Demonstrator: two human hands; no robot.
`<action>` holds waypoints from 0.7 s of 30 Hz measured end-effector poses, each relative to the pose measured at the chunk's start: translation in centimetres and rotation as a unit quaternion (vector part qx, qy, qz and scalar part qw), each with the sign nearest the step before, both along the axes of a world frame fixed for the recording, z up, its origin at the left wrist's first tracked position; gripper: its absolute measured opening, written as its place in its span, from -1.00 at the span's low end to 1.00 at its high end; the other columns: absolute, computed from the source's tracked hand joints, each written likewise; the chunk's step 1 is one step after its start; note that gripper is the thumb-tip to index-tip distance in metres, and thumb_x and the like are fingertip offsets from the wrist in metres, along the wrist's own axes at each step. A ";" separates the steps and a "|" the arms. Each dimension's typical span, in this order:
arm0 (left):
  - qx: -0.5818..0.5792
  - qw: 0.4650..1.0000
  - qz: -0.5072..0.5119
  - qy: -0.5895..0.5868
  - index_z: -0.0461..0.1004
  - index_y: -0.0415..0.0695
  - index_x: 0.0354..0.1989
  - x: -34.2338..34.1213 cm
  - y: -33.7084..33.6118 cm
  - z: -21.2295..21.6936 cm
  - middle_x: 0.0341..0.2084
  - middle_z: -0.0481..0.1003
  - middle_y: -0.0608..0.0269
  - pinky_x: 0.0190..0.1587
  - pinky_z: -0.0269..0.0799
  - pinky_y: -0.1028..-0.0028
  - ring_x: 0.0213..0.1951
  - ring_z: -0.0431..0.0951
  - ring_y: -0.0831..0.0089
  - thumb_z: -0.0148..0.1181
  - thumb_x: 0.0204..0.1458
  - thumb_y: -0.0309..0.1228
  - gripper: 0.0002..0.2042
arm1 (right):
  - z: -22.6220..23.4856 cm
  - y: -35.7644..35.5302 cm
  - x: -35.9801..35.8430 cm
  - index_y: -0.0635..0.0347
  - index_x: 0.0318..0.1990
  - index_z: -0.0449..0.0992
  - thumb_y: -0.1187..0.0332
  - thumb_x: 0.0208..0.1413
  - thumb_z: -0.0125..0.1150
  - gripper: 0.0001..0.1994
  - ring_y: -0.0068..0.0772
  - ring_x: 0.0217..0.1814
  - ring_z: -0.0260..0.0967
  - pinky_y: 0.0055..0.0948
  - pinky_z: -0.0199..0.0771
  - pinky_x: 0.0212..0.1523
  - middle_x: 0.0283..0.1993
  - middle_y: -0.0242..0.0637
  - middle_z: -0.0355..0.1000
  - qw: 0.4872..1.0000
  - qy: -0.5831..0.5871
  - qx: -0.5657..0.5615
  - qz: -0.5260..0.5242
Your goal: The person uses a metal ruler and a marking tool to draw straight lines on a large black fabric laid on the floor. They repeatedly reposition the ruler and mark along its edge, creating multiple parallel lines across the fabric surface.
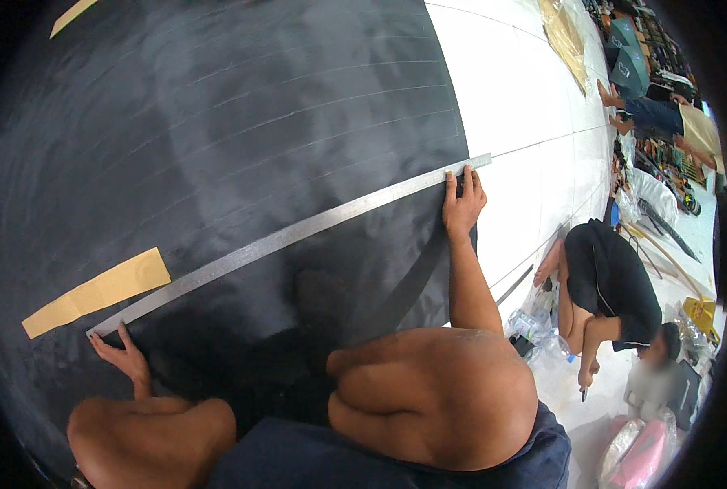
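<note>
A long metal ruler [298, 232] lies slantwise across a large black sheet [339, 285], its right end reaching past the sheet's edge onto white floor tiles. Thin pale lines run over the sheet beyond the ruler. My left hand [127, 359] is at the ruler's near left end, thumb and fingers spread apart and touching it. Toward the other end, my right hand [464, 208] presses down with stretched fingertips, not wrapped round the ruler. Just beyond the ruler's left part lies a tan strip [99, 292] of paper or card.
Another tan strip [73, 16] lies at the far left. On the white tiles [526, 106] to the right, a person in black [612, 277] crouches beside clear plastic bottles [535, 330]. A pink wrapped bundle [641, 456] lies nearer. Farther off, another person [657, 114] is beside cluttered goods.
</note>
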State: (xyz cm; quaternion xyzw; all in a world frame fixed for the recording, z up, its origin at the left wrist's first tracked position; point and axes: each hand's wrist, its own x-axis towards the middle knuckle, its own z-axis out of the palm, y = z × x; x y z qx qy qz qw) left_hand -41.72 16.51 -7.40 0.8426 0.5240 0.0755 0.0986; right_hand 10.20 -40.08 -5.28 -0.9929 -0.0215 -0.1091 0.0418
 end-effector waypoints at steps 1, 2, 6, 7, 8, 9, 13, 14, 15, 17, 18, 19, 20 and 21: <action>0.000 1.000 0.000 0.001 0.03 -0.37 0.41 -0.1 0.0 -0.1 0.44 -0.08 -0.26 0.47 -0.19 0.06 0.46 -0.11 -0.08 0.23 0.22 -0.10 -0.22 | 0.0 0.1 0.0 0.10 0.27 0.45 -0.05 0.28 0.14 -0.45 0.15 0.34 0.16 -0.01 0.19 0.34 0.32 0.04 0.31 1.000 0.003 -0.002 0.000; -0.001 1.000 -0.001 0.003 0.03 -0.38 0.41 -0.2 0.0 0.0 0.44 -0.09 -0.26 0.47 -0.19 0.05 0.46 -0.11 -0.09 0.23 0.22 -0.10 -0.22 | -0.1 0.0 0.0 0.10 0.28 0.44 -0.06 0.28 0.14 -0.45 0.16 0.34 0.15 -0.01 0.19 0.34 0.32 0.04 0.31 1.000 0.002 -0.006 0.000; -0.008 1.000 -0.012 -0.014 0.04 -0.38 0.41 -0.6 0.0 0.1 0.44 -0.10 -0.28 0.47 -0.20 0.04 0.47 -0.12 -0.10 0.25 0.20 -0.10 -0.21 | -0.2 0.1 0.4 0.11 0.28 0.44 -0.05 0.27 0.15 -0.44 0.18 0.34 0.17 -0.02 0.17 0.35 0.32 0.05 0.31 1.000 0.011 -0.001 -0.002; -0.007 1.000 -0.001 -0.011 0.04 -0.37 0.41 -0.5 -0.1 0.3 0.44 -0.11 -0.29 0.47 -0.19 0.05 0.47 -0.12 -0.11 0.26 0.20 -0.10 -0.21 | -0.3 -0.1 0.4 0.13 0.27 0.44 -0.04 0.27 0.15 -0.44 0.18 0.34 0.18 -0.02 0.16 0.36 0.32 0.06 0.31 1.000 0.008 0.000 0.003; -0.008 1.000 0.009 -0.008 0.04 -0.37 0.41 0.2 -0.4 0.3 0.44 -0.11 -0.29 0.47 -0.19 0.05 0.47 -0.12 -0.11 0.26 0.19 -0.10 -0.20 | 0.0 -0.4 0.5 0.17 0.26 0.45 -0.03 0.26 0.16 -0.44 0.17 0.33 0.20 -0.02 0.16 0.35 0.31 0.07 0.32 1.000 -0.005 0.011 0.025; -0.008 1.000 0.019 -0.006 0.04 -0.37 0.41 0.4 -0.4 0.0 0.44 -0.11 -0.30 0.46 -0.19 0.05 0.47 -0.12 -0.12 0.27 0.19 -0.10 -0.20 | 0.1 -0.6 0.4 0.20 0.25 0.45 -0.01 0.27 0.16 -0.45 0.16 0.31 0.23 -0.03 0.16 0.34 0.30 0.07 0.33 1.000 -0.005 0.012 0.027; -0.003 1.000 0.019 -0.024 0.09 -0.37 0.39 0.5 -0.5 -0.1 0.40 -0.02 -0.33 0.46 -0.15 0.04 0.45 -0.08 -0.15 0.27 0.19 -0.11 -0.24 | -0.1 -0.6 0.1 0.18 0.25 0.45 -0.02 0.29 0.12 -0.45 0.15 0.30 0.23 -0.03 0.16 0.33 0.29 0.04 0.35 1.000 -0.011 -0.003 0.029; 0.005 0.999 0.018 -0.030 0.09 -0.39 0.38 0.2 -0.4 0.0 0.39 -0.01 -0.34 0.46 -0.16 0.04 0.45 -0.08 -0.14 0.29 0.18 -0.13 -0.23 | -0.2 -0.3 0.2 0.18 0.26 0.45 -0.02 0.29 0.12 -0.45 0.15 0.31 0.23 -0.04 0.16 0.34 0.29 0.05 0.35 1.000 -0.008 -0.005 0.024; 0.009 0.999 0.009 -0.033 0.09 -0.40 0.38 0.0 -0.4 -0.1 0.39 0.00 -0.34 0.46 -0.15 0.04 0.45 -0.08 -0.14 0.30 0.17 -0.14 -0.23 | -0.3 -0.1 0.3 0.18 0.26 0.44 -0.03 0.30 0.11 -0.45 0.15 0.31 0.23 -0.04 0.15 0.35 0.30 0.05 0.35 1.000 -0.004 -0.007 0.018; 0.019 0.999 -0.011 -0.036 0.10 -0.41 0.37 -0.6 -0.2 -0.3 0.38 0.01 -0.33 0.46 -0.15 0.05 0.45 -0.07 -0.14 0.31 0.17 -0.16 -0.23 | -0.5 -0.7 0.8 0.18 0.26 0.44 -0.03 0.29 0.12 -0.45 0.13 0.35 0.21 -0.04 0.15 0.35 0.31 0.06 0.33 0.999 0.010 -0.004 0.034; 0.023 0.999 -0.021 -0.028 0.12 -0.42 0.34 -2.1 0.3 -0.5 0.37 0.01 -0.31 0.46 -0.15 0.07 0.44 -0.05 -0.13 0.32 0.17 -0.18 -0.26 | -0.6 -0.2 0.7 0.22 0.25 0.45 -0.02 0.30 0.11 -0.45 0.13 0.35 0.23 -0.04 0.15 0.35 0.30 0.10 0.35 0.999 0.018 0.018 0.045; 0.016 0.999 -0.009 -0.032 0.13 -0.42 0.32 -1.5 0.1 -0.7 0.37 0.00 -0.29 0.45 -0.14 0.08 0.43 -0.04 -0.12 0.32 0.17 -0.20 -0.28 | -0.3 -0.8 1.0 0.29 0.23 0.45 0.01 0.30 0.13 -0.45 0.17 0.30 0.30 -0.02 0.18 0.33 0.25 0.15 0.38 0.997 0.021 0.045 0.056; 0.007 0.999 -0.008 -0.037 0.12 -0.43 0.32 -1.0 -0.2 -0.9 0.38 -0.01 -0.29 0.45 -0.14 0.08 0.43 -0.05 -0.11 0.32 0.16 -0.20 -0.27 | -0.1 -1.2 1.2 0.37 0.20 0.45 0.07 0.29 0.15 -0.47 0.22 0.22 0.38 -0.02 0.27 0.28 0.17 0.20 0.44 0.996 0.007 0.049 0.075; 0.007 0.999 -0.001 -0.037 0.11 -0.43 0.33 -1.4 -0.3 -0.4 0.38 -0.02 -0.28 0.45 -0.14 0.08 0.43 -0.05 -0.11 0.33 0.15 -0.21 -0.26 | 0.0 -0.2 1.3 0.43 0.15 0.47 0.13 0.28 0.17 -0.51 0.24 0.19 0.40 -0.03 0.34 0.24 0.13 0.22 0.46 0.993 0.018 0.084 0.080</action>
